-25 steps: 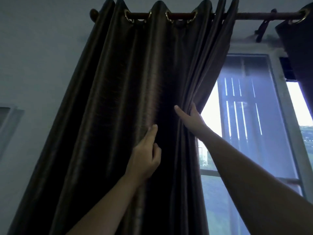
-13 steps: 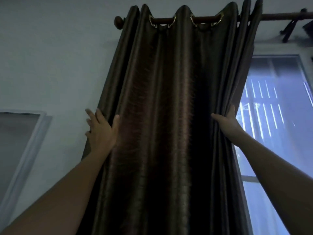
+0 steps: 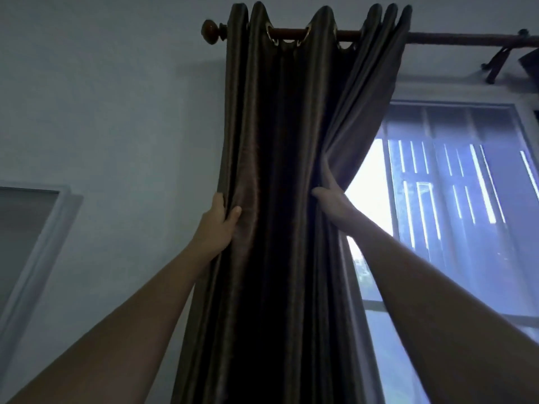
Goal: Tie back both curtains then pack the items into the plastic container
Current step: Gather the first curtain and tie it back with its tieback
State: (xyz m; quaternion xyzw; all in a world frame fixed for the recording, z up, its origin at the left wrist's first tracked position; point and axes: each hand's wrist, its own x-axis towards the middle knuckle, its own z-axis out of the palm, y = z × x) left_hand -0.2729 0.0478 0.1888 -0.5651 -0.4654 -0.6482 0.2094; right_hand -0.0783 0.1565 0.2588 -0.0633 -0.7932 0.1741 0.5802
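The dark curtain [image 3: 280,199] hangs bunched at the left end of the rod [image 3: 455,40], gathered between my two hands. My left hand [image 3: 217,225] is closed over its outer edge by the wall [image 3: 116,112], thumb in front and fingers behind. My right hand [image 3: 331,199] presses the inner folds, fingers tucked into the cloth beside the window [image 3: 452,185]. No tie is in sight. If I free a hand to fetch one, I expect the slippery folds to spread back across the glass. Tugging downward could strain the rings or the bracket [image 3: 497,64].
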